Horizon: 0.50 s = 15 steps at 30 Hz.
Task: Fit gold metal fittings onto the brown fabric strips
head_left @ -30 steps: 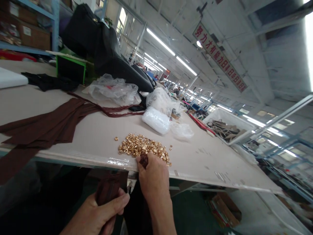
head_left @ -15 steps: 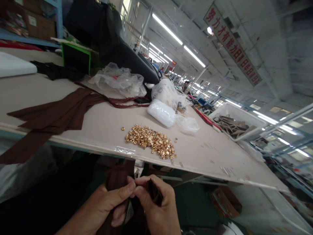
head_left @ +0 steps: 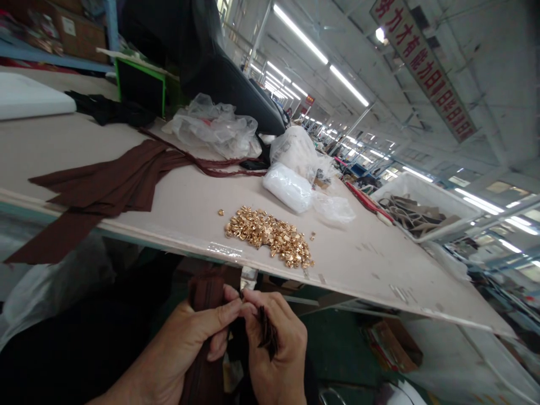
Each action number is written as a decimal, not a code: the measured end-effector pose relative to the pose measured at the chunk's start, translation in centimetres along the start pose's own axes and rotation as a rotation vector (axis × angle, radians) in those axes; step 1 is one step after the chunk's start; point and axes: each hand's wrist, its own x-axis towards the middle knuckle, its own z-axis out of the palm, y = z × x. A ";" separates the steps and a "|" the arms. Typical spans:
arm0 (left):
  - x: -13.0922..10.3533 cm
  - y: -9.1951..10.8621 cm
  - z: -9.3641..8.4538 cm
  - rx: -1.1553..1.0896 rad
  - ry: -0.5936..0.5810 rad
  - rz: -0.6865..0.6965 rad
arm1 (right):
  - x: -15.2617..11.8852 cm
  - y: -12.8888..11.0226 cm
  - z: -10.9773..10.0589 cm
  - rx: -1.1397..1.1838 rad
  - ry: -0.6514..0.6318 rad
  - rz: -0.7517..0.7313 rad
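Below the table edge, my left hand (head_left: 198, 337) is closed around a dark brown zipper strip (head_left: 206, 295), its thumb and finger pinched near the fingertips of my right hand (head_left: 276, 343). My right hand is closed too, with folded dark brown strip ends (head_left: 268, 334) sticking out between its fingers. Whatever lies between the touching fingertips is too small to make out. Just beyond them a metal fixture (head_left: 248, 278) is attached at the table edge. Small gold metal pieces (head_left: 270, 233) lie in a heap on the table (head_left: 358, 270).
Brown fabric strips (head_left: 109, 177) hang over the table's left edge. Behind the heap are clear plastic bags (head_left: 289, 187). A white bin (head_left: 426, 208) of straps stands at the right, a green-edged box (head_left: 141, 84) at the back left. A cardboard box (head_left: 394, 343) sits below.
The view has shifted, so the table and its items appear further right and slightly higher. Both hands remain together at the fixture, with the strips still held.
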 end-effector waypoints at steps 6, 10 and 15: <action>-0.2 0.1 0.2 0.134 0.048 0.082 | 0.6 -0.3 1.0 -0.027 0.049 0.143; -0.1 -0.3 0.0 0.264 0.128 0.181 | 1.6 -1.1 0.4 0.097 0.061 0.260; 0.1 -0.6 -0.9 0.365 -0.054 0.281 | 1.2 -2.2 -0.2 0.269 -0.037 0.122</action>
